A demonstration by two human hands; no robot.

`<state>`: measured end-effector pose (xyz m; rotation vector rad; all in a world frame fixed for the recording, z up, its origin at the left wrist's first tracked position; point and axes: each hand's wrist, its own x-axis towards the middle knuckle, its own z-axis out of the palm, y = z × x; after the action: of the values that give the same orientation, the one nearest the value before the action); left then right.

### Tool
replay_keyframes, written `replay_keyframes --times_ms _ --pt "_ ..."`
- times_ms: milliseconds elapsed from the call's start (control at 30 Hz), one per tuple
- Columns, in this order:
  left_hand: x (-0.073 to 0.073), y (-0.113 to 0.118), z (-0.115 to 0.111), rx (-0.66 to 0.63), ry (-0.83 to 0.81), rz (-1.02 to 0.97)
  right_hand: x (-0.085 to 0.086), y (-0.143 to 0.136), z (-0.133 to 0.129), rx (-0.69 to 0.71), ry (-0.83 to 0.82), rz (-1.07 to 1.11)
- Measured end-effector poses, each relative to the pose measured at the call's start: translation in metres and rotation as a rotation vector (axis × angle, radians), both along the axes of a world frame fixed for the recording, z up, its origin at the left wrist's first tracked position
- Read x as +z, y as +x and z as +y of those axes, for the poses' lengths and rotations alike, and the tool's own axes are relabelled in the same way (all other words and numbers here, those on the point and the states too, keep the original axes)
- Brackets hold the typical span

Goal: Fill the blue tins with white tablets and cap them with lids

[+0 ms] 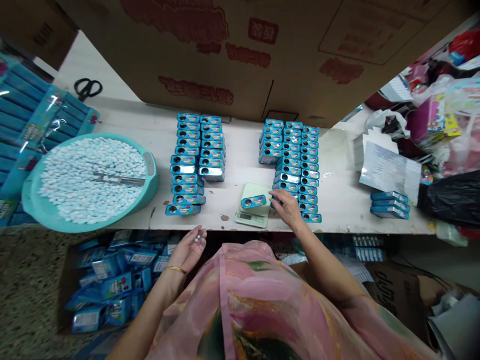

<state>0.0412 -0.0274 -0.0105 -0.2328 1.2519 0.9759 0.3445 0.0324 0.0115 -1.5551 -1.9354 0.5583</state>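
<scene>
Left hand (pixel 191 248) palm up and loosely cupped just off the near edge of the counter (pixel 240 150), with a few pellets (pixel 197 238) in its hollow; right hand (pixel 287 206) palm down, thumb and forefinger bent into a pinch just beside the right end of a tin (pixel 253 201), anything between those fingertips too small to tell. Tin on the scale (pixel 257 189), between the left rows (pixel 183 189) and right rows (pixel 307 190) of like tins; basin (pixel 148 197) of pellets, with tongs (pixel 123 180), farther left. Step in hand, by judgement: weighing with small additions. For a true reading, rest no finger on tin or scale; add pellets singly, from close above; pause for the figures, unreadable here, to settle; hold the left palm level against spills; avoid brushing the right rows with the wrist. Orientation of tin: printed face up, dark round spot towards the left end, lettering to its right; long axis of that face mostly left to right, roughly along the counter's near edge, right end slanted slightly away from the wearer; depth below hidden.
</scene>
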Motion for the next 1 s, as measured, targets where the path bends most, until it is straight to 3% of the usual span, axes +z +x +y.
replay_keyframes --times_ms 200,467,567,733,800,900,1000 --pt "-0.002 -0.008 -0.005 0.0 0.014 -0.009 -0.002 -0.012 0.007 0.155 -0.098 -0.153" --pt "-0.006 -0.02 -0.007 0.068 -0.019 -0.028 -0.015 -0.03 0.015 0.241 -0.182 -0.233" --pt "-0.01 -0.028 -0.009 0.113 -0.028 -0.003 -0.015 -0.063 0.032 0.25 -0.137 -0.217" --pt "-0.01 -0.033 -0.007 0.127 0.004 0.031 -0.023 -0.144 0.07 0.273 -0.131 -0.321" --pt "-0.009 -0.034 -0.008 0.119 0.004 0.027 -0.028 -0.158 0.077 0.245 -0.132 -0.368" --pt "-0.008 -0.035 -0.01 0.101 -0.021 0.03 -0.031 -0.138 0.085 0.217 -0.056 -0.414" --pt "-0.008 -0.037 -0.013 0.081 -0.06 0.052 -0.025 -0.08 0.104 0.08 0.019 -0.511"
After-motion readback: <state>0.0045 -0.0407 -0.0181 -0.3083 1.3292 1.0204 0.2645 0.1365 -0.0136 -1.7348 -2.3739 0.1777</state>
